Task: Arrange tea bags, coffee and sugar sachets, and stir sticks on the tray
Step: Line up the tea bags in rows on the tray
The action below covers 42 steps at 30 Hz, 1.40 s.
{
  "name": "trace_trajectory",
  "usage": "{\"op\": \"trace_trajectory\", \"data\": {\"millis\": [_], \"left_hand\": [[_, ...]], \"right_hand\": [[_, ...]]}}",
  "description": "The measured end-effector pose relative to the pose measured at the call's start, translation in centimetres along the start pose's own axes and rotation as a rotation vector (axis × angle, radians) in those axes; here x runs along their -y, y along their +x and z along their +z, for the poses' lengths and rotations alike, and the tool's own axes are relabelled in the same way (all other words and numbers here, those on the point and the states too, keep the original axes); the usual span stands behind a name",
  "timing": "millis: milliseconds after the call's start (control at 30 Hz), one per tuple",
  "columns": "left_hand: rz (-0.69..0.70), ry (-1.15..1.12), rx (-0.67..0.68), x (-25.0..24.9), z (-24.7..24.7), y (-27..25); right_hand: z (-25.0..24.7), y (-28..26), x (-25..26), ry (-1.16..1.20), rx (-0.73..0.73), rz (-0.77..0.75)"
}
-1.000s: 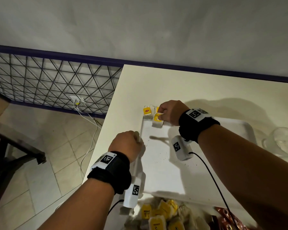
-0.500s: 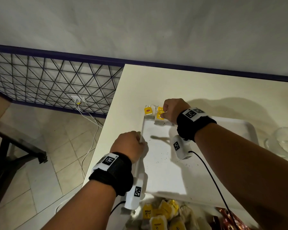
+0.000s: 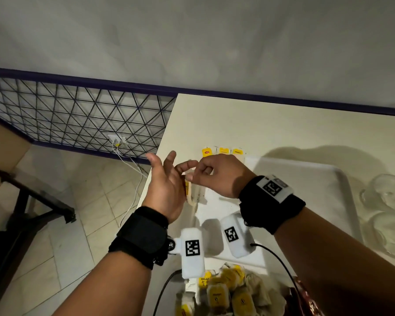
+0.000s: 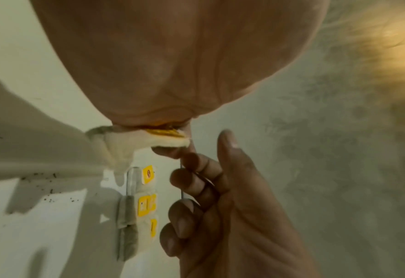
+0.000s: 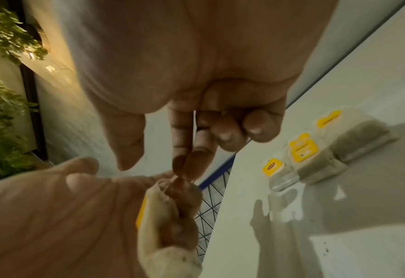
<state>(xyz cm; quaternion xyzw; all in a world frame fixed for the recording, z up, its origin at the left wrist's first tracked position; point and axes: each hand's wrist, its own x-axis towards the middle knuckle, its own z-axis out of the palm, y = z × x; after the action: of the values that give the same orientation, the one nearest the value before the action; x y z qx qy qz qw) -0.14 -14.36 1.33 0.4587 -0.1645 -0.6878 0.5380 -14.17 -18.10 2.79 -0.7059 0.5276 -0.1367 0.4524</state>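
Note:
Three yellow-tagged tea bags (image 3: pixel 223 151) (image 5: pixel 303 148) lie in a row at the far left corner of the white tray (image 3: pixel 306 179). My left hand (image 3: pixel 167 179) is raised over the tray's left edge with its fingers stretched out. It holds a small stack of tea bags (image 3: pixel 190 192) (image 5: pixel 158 225) upright against the palm. My right hand (image 3: pixel 192 176) meets it from the right and pinches the top of the stack between thumb and forefinger. In the left wrist view a thin string (image 4: pixel 181 180) runs down past the right hand's curled fingers (image 4: pixel 187 180).
A heap of loose tea bags (image 3: pixel 226 290) lies at the near edge, with red sachets (image 3: pixel 306 299) to its right. Clear glass dishes (image 3: pixel 388 195) stand right of the tray. The table's left edge drops to a tiled floor.
My right hand left the row of tea bags and came back to the left hand. The left hand rose from the tray's edge, turned palm right and stretched its fingers.

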Motion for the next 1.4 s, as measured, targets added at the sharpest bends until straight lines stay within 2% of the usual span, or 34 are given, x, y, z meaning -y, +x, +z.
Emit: {"op": "trace_trajectory", "data": {"millis": [133, 333, 400, 467, 533, 700, 933, 1033, 1100, 1200, 1267, 1400], "left_hand": [[0.083, 0.08, 0.033, 0.3, 0.8, -0.5], [0.21, 0.142, 0.058, 0.7, 0.5, -1.3], [0.231, 0.27, 0.08, 0.3, -0.4, -1.4], [0.245, 0.53, 0.11, 0.2, -1.4, -1.5], [0.234, 0.68, 0.12, 0.4, -1.8, -1.4], [0.218, 0.91, 0.095, 1.2, -2.1, -0.3], [0.207, 1.129, -0.017, 0.8, -1.2, 1.5], [0.169, 1.397, -0.119, 1.1, -1.7, 2.6], [0.113, 1.534, -0.143, 1.4, -2.0, 3.2], [0.022, 1.592, -0.137, 1.7, -2.1, 3.6], [0.012, 1.619, -0.118, 1.8, -2.1, 3.7], [0.003, 1.635, -0.116, 2.0, -2.3, 3.9]], "right_hand": [[0.0, -0.7, 0.5, -0.01, -0.058, 0.029], [-0.9, -1.7, 1.3, 0.001, -0.01, -0.051], [-1.4, -1.9, 1.3, -0.019, -0.033, -0.112], [-1.9, -2.0, 1.3, -0.028, -0.061, -0.152], [-2.3, -1.9, 1.4, -0.058, -0.051, -0.159], [-2.9, -0.9, 1.3, -0.321, 0.019, -0.179], [-4.4, 1.6, 0.6, -0.349, -0.009, -0.107], [-4.4, 3.1, -0.2, -0.402, -0.003, -0.054], [-4.1, 3.8, -0.8, -0.436, 0.017, -0.03], [-3.3, 5.0, -1.7, -0.45, 0.084, 0.002], [-2.8, 6.0, -2.3, -0.451, 0.11, 0.028], [-2.4, 7.9, -3.4, -0.382, 0.024, 0.072]]}}
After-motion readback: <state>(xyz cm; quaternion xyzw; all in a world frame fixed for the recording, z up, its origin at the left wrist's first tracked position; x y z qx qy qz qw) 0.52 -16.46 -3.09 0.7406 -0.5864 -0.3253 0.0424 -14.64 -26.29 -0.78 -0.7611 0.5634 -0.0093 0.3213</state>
